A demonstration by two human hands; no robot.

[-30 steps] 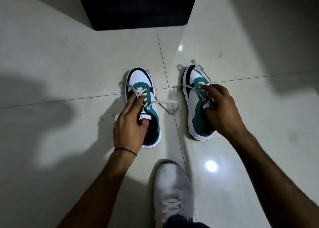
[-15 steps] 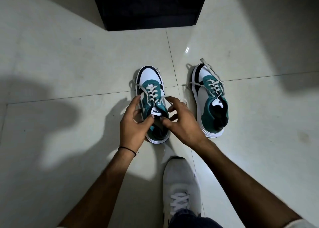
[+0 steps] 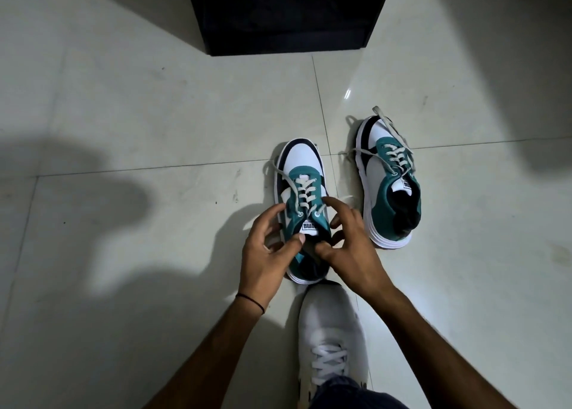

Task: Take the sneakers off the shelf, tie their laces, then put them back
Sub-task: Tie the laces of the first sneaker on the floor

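The left sneaker stood on the floor before the dark shelf. Both hands, left hand and right hand, gripped its collar. Its laces looked soft, light; better hold near the ends.

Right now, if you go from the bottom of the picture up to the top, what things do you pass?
White shoe on the person's foot → green sneaker with both hands on it → other green sneaker, a bit farther → dark shelf at the top.
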